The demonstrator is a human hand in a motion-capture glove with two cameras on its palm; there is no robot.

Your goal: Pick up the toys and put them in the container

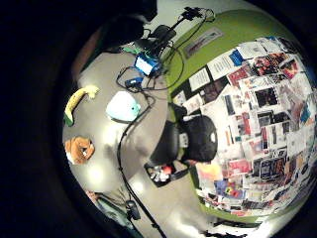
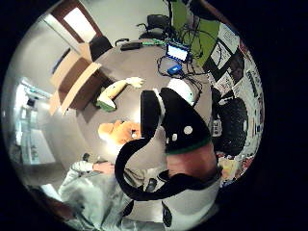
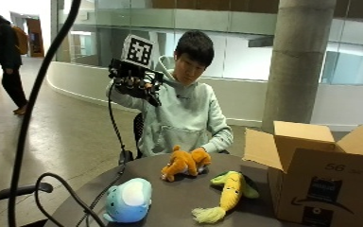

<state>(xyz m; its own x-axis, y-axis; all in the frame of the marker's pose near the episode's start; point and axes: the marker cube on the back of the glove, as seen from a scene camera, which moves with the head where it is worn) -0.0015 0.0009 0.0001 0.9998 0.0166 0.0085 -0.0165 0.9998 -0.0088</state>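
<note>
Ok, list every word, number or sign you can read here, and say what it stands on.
"56": printed on the front of the cardboard box, near its top edge.
A curved arrow logo sits on the box's front lower down; the dark label above it is too blurred to read.
Posters on the wall: print too small to read.
Laptop screen: lit, nothing legible.
The plush toys carry no text.

Three plush toys on the table (one orange [image 3: 185, 163], one yellow [image 3: 227, 196], one blue [image 3: 128, 200]), and one cardboard box [image 3: 323, 182].
</note>
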